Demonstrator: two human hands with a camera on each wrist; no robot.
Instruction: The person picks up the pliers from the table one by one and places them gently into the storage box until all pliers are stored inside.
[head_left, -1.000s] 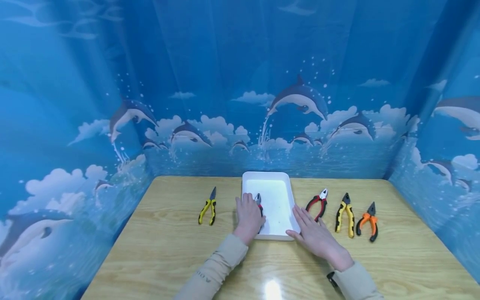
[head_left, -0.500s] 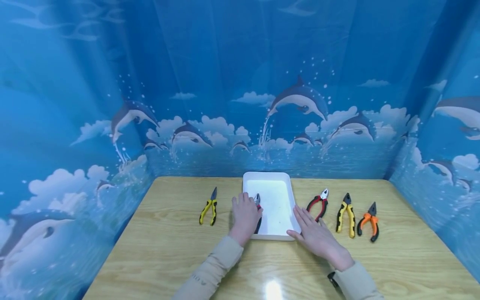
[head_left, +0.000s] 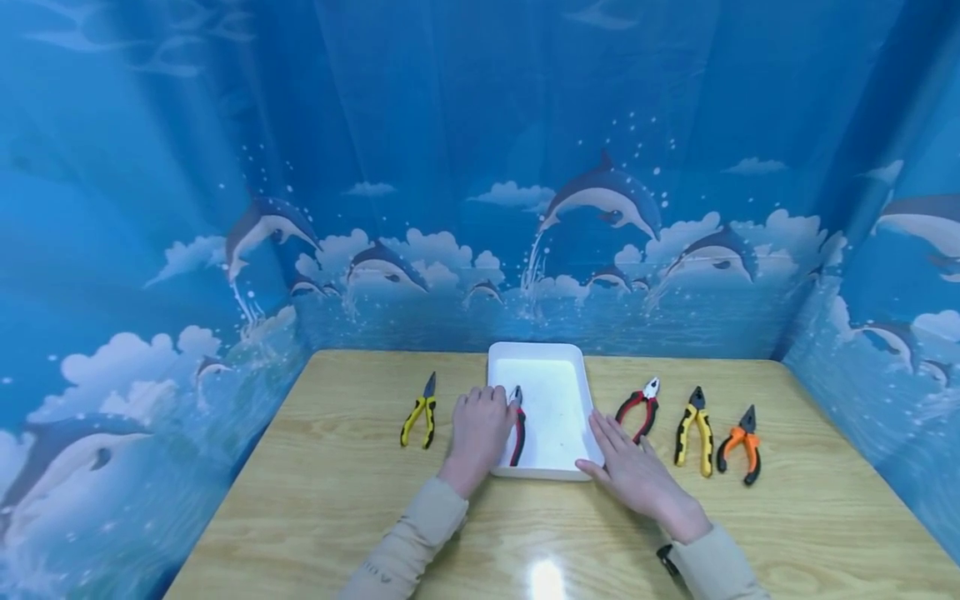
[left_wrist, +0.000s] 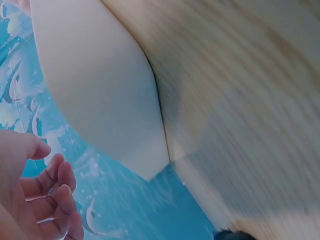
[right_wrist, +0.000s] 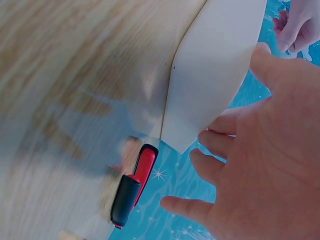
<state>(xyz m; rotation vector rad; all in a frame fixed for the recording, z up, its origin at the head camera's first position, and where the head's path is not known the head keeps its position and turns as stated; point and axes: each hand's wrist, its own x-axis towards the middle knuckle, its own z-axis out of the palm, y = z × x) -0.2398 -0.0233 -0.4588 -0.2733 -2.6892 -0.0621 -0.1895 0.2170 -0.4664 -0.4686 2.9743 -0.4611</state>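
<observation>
Curtain (head_left: 450, 125) wraps the back and both sides: blue cloth, printed dolphins, clouds and spray, soft vertical folds. Table (head_left: 337, 475) sits inside it, pale wood grain, rounded far corners. White tray (head_left: 558, 421) around mid-table toward the far edge: smooth, rectangular, low walls, rounded corners. Beige sleeves (head_left: 412, 533) come in from the near side.

Right hand (head_left: 633, 475): spread, fingers extended, nothing gripped, fingertips against the tray's right wall. Left hand (head_left: 477, 429): over the tray's left rim in the head view, fingers loosely bent, nothing in its grasp per the left wrist view; can't tell if it touches the rim.

Red-black pliers (head_left: 520, 433) lie inside the tray along the left wall, metal nose pointing away, partly hidden by the left hand. Outside, right side, in order: second red-black pair (head_left: 649, 395) with bright metal head, near the right hand; larger yellow-black pair (head_left: 697, 406); orange-black pair (head_left: 739, 432), dark pointed nose. Left of tray, well apart: slim yellow-black pair (head_left: 430, 417), dark tapered nose. Handles all look molded, two-tone.
</observation>
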